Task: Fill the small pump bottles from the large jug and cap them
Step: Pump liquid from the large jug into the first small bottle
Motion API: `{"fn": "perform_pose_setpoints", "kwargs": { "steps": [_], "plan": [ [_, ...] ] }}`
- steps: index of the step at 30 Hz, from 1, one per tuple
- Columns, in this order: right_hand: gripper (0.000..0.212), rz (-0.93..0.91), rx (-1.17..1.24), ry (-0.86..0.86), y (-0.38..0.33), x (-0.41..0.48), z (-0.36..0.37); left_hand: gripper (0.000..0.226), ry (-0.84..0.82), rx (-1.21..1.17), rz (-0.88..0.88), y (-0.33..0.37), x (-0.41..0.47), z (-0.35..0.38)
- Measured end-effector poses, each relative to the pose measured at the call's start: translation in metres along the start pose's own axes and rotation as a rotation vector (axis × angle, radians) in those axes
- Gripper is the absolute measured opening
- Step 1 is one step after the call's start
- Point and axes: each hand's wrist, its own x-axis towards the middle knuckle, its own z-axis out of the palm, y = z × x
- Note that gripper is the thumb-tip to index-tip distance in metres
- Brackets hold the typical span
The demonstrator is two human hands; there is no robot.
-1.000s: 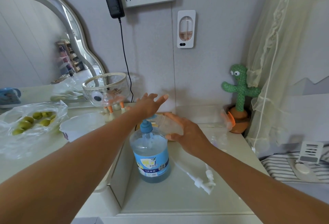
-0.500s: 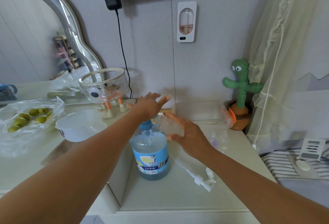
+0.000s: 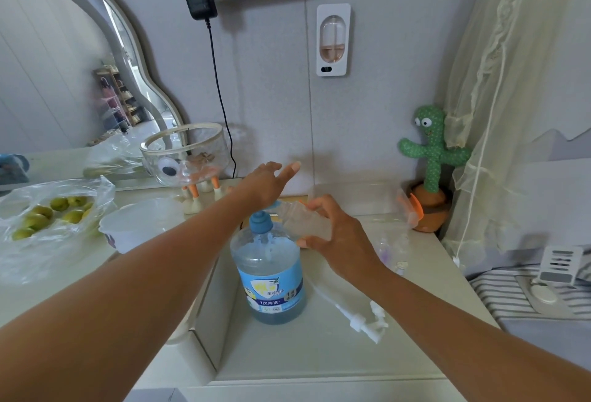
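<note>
Green fruit in a clear plastic bag [image 3: 48, 214] and a white bowl [image 3: 140, 224] sit at far left as a person fills a pump bottle at a low side table [image 3: 319, 363]. The left hand [image 3: 265, 184], fingers straight and spread, gripping nothing, bears down with its palm on the blue pump head [image 3: 260, 222] of the large jug [image 3: 270, 273]. The jug stands upright near the table's left edge, well filled with pale blue liquid.

Just right of the pump, the right hand [image 3: 339, 238] curls its thumb and fingers round a small clear bottle [image 3: 303, 221]. The bottle is tilted with its mouth toward the spout. Whether mouth and spout actually meet cannot be told, since the left hand covers the junction.

The step appears to be dispensing, and it calls for slow, full strokes pressed straight down so the jug does not rock. The bottle mouth should stay tucked under the spout. Filling should probably stop short of the neck, because the dip tube will displace liquid.

White pump tops [image 3: 367, 321] lie loose on the table to the jug's right, close at hand for capping. A green cactus toy [image 3: 431, 146] stands by the wall at far right.
</note>
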Motion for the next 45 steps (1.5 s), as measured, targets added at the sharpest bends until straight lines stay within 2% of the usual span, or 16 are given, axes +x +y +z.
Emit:
{"fn": "perform_pose_setpoints", "kwargs": {
  "steps": [7, 12, 16, 26, 30, 35, 45],
  "plan": [
    [0.048, 0.009, -0.125, -0.018, -0.002, 0.002, -0.006, 0.074, -0.001, 0.100, -0.031, -0.004, 0.004, 0.009],
    [0.047, 0.007, -0.188, -0.021, -0.008, -0.003, -0.014, 0.072, 0.005, 0.084, -0.001, 0.002, 0.000, 0.007],
    [0.048, -0.013, -0.192, -0.022, -0.012, -0.003, -0.016, 0.075, 0.013, 0.051, 0.014, 0.001, -0.003, 0.000],
    [0.056, -0.008, -0.318, -0.035, -0.009, 0.002, -0.016, 0.075, -0.001, 0.155, -0.004, -0.002, 0.003, 0.007],
    [0.058, 0.039, -0.215, -0.045, -0.009, 0.000, -0.013, 0.074, 0.015, 0.171, 0.016, 0.000, -0.001, 0.009],
    [0.062, -0.013, -0.123, -0.053, -0.010, -0.002, -0.008, 0.071, 0.063, 0.060, 0.009, 0.003, -0.009, 0.000],
    [0.059, -0.010, -0.186, -0.057, 0.003, 0.007, -0.011, 0.070, 0.011, 0.090, 0.004, 0.005, -0.005, 0.000]
  ]
}}
